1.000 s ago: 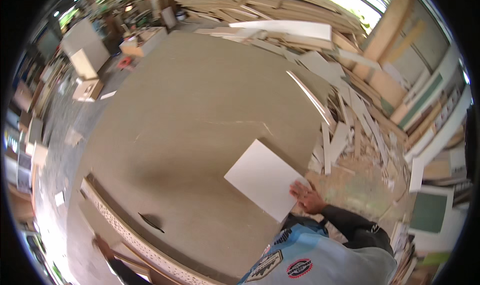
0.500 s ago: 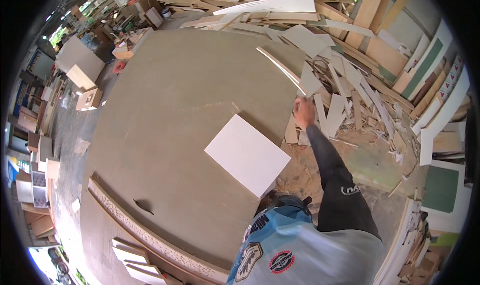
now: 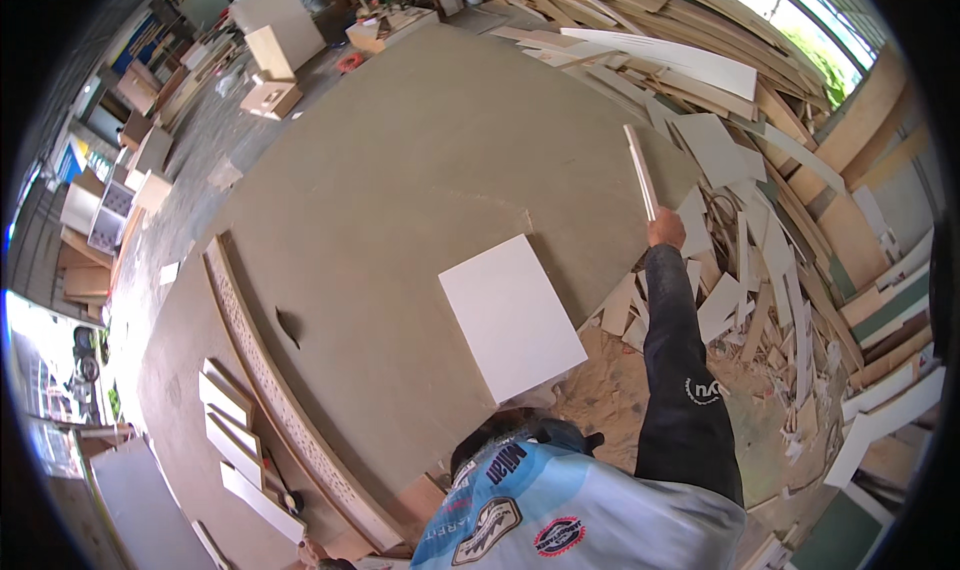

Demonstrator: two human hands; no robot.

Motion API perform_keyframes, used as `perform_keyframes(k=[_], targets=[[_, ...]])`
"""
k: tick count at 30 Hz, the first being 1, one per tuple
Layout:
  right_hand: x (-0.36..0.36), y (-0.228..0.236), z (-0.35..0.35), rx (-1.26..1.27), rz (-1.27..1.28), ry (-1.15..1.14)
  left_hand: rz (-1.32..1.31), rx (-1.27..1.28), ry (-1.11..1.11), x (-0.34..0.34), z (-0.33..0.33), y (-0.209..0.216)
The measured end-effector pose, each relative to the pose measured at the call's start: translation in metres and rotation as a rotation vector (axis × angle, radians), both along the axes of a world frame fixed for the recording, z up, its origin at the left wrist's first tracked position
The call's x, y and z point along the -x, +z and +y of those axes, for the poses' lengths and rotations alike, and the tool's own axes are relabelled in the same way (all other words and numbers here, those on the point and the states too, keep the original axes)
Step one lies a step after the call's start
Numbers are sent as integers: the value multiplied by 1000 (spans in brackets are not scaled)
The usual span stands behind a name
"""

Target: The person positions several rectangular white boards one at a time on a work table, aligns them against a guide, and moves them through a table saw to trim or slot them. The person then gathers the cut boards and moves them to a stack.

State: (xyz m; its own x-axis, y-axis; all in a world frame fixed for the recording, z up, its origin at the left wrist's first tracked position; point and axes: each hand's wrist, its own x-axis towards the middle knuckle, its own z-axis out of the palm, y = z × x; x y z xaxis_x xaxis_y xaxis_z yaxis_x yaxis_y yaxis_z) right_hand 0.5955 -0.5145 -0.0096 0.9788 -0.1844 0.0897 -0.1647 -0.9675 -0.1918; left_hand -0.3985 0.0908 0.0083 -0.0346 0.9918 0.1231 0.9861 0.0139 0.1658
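Observation:
My right hand (image 3: pixel 666 229) is stretched out to the far right edge of the large grey-brown tabletop (image 3: pixel 400 160). Its fingers close around the near end of a pair of narrow white-edged strips (image 3: pixel 639 175), which lie there pointing away from me. A white rectangular panel (image 3: pixel 512 320) rests flat near the table's front edge, left of my right forearm. At the lower edge of the picture only a bit of my left hand (image 3: pixel 312 552) shows, beside the end of a white board (image 3: pixel 262 500); its fingers are mostly hidden.
A long, perforated narrow board (image 3: pixel 290 400) lies along the table's left part, near a dark leaf-like piece (image 3: pixel 286 327). Beyond it are several white boards and a thin dark tool (image 3: pixel 287 492). Scrap wood (image 3: pixel 740 270) piles up off the right edge.
My right hand has reached forward to the strips and closed on their near end. The view has turned, bringing part of my left hand in at the lower left.

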Motion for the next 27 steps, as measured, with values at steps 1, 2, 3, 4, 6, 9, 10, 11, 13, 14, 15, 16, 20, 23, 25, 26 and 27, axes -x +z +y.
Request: perform_keyframes(k=[1,2,3,4,6,9,10,11,13,14,15,16,20,23,25,26,27], targets=[[1,-2,7,-9,-44,27,12,-4,34,14,-11,6],[-5,-5,3,-12,-102,44,58,-85,70,13,-21,-3],[-12,-8,-3,-9,-140,15,7,71,105,15,-25,-4],[-18,-9,-5,-56,-125,32,10,-18,3,22,-37,-10],[-21,-16,6,-161,-77,80,-65,-162,-43,34,-56,-22],[-29,-21,-5,-504,-131,124,-366,-106,48,19,-66,-47],[-38,-30,-14,-645,-165,190,-348,3,110,11,-54,-52],[-25,-32,13,-998,1,154,-531,-46,124,14,-69,-51],[4,-25,50,-1377,205,42,-893,-150,113,3,-90,-52],[16,-19,66,-1426,210,-5,-927,-212,106,-5,-98,-50],[25,-15,81,-1473,213,-63,-956,-272,92,-18,-103,-49],[30,-5,80,-1471,169,-74,-942,-211,164,-63,-112,-40],[55,-11,108,-1532,118,64,-1138,-216,256,-122,-139,-1],[97,-12,159,-1536,59,239,-1180,-216,252,-156,-138,16],[162,-1,201,-1481,200,408,-1213,-210,200,-172,-151,17],[203,5,224,-1527,263,478,-1237,-201,167,-185,-153,16],[247,10,245,-1570,327,547,-1271,-164,128,-202,-155,19]])
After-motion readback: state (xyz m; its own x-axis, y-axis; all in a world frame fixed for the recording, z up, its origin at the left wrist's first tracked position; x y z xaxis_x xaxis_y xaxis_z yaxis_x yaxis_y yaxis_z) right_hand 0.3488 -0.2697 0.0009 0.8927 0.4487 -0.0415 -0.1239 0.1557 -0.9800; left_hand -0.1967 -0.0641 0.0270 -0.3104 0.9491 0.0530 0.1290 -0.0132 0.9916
